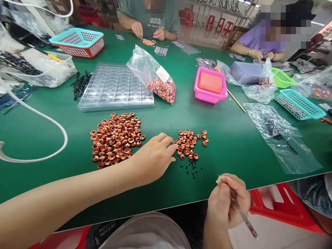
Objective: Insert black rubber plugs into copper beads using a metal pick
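Beside the loosely spread left hand [157, 157] lie shiny, hollow copper cups [187, 142] — right hand [228, 200] gripping a slim tool [245, 219].

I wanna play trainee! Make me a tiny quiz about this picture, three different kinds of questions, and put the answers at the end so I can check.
1. Which hand holds the thin tool, left or right?
2. True or false: the tiny black bits lie inside the pink basket.
3. Fill the gap: the left hand is beside the smaller pile of shiny ____-coloured cups.

Key:
1. Right: the right hand grips it.
2. False: the tiny black bits lie on the green table, next to the smaller pile.
3. Copper.
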A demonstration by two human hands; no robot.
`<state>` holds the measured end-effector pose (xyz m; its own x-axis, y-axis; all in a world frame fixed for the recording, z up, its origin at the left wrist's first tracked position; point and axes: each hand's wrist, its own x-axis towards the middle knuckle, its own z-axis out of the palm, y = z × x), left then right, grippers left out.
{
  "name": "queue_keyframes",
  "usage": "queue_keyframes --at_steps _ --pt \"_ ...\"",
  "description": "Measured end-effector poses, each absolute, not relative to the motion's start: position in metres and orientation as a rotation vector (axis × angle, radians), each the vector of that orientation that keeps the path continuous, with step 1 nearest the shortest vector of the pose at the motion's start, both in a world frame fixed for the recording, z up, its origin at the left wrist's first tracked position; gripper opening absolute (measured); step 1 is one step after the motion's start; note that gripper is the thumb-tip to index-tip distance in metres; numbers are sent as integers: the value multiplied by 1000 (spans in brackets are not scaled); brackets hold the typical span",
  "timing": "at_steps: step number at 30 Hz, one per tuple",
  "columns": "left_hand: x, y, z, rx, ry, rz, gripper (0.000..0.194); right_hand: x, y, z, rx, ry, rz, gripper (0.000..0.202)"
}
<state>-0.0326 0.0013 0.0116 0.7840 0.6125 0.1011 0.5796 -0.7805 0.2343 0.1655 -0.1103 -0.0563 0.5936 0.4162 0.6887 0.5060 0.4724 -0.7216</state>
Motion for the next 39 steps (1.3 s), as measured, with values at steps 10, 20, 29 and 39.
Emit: queue_keyframes --at_steps 10,20,29,39 --pt "-26 -13 -12 2580 823 333 12 173 -102 -48 -1210 -780 440 13" --pt "-26 -21 -17 2613 814 431 18 172 -101 -45 -1147 -737 327 24" --pt "-22 -34 -15 2851 839 316 38 177 -101 -49 -1059 -723 322 27" --pt "-4 -17 -16 2814 825 371 33 173 -105 -53 -1039 -757 316 28"
